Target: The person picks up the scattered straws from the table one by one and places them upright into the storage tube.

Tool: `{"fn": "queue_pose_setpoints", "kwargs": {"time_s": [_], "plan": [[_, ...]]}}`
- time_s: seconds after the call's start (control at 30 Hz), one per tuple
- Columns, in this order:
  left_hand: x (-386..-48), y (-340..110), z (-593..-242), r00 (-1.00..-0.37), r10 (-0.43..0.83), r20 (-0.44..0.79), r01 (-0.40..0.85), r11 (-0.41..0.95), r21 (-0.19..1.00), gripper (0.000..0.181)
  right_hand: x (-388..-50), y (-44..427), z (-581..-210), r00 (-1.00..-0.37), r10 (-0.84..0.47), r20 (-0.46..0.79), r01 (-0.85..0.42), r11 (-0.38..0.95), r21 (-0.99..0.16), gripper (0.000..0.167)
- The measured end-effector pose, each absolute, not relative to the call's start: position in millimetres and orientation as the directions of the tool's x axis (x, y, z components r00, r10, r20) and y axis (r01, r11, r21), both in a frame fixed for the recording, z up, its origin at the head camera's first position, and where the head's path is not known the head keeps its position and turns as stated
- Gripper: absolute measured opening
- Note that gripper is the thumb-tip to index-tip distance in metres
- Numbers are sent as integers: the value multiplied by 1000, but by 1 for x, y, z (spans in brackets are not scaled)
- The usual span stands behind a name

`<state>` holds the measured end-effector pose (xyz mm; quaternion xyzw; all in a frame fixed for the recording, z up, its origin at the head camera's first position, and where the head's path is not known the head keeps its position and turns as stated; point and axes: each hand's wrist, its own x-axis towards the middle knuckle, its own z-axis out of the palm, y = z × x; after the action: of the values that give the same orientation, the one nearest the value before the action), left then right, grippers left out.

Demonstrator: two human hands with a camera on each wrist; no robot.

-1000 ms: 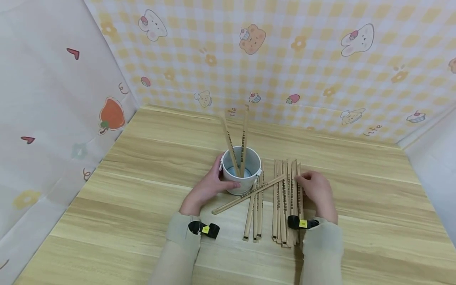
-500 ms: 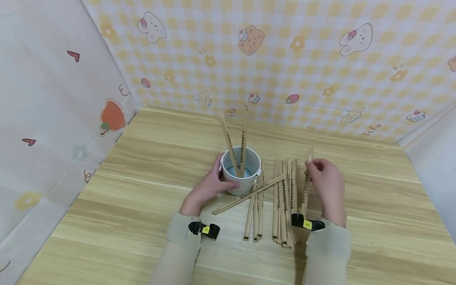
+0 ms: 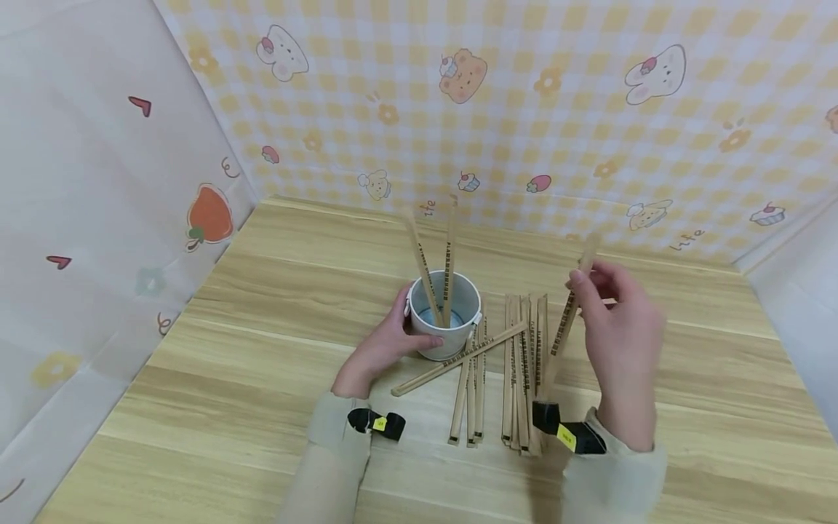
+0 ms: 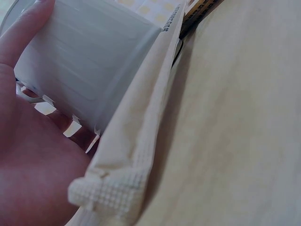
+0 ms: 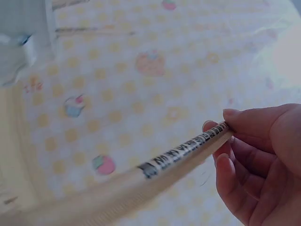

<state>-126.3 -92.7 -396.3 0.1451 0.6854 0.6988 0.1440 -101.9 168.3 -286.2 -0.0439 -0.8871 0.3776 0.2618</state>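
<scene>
The left hand (image 3: 391, 336) curls round a smooth white pail (image 3: 455, 339) holding two leaning paper-wrapped straws (image 3: 449, 269); the right hand (image 3: 622, 327) pinches a slender printed straw (image 3: 566, 324), tilted above the wood-grain table (image 3: 275, 306), beside a kraft-brown straw pile (image 3: 524, 356)

Room over the pale wood-grain table (image 3: 727, 378), right of my right hand (image 3: 620, 320). Leftward: slim tan paper packets (image 3: 540, 346) lie low; past them, a white round metal bucket (image 3: 455, 344) blocks, two leaning packets (image 3: 448, 266) jutting above its rim.
</scene>
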Motion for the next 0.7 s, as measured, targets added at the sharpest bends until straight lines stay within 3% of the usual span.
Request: {"fn": "queue_pose_setpoints", "kwargs": {"time_s": [0.23, 0.47, 0.7], "plan": [[-128, -92, -393, -919, 393, 2, 3, 1, 1000, 91, -86, 152, -259, -728, 311, 611, -323, 630, -706, 26], [-129, -94, -391, -918, 396, 8, 16, 16, 1000, 91, -78, 129, -237, -615, 422, 666, -480, 469, -741, 23], [-127, -95, -399, -916, 400, 14, 18, 6, 1000, 93, -78, 111, -230, -498, 506, 705, -687, 266, -676, 24]]}}
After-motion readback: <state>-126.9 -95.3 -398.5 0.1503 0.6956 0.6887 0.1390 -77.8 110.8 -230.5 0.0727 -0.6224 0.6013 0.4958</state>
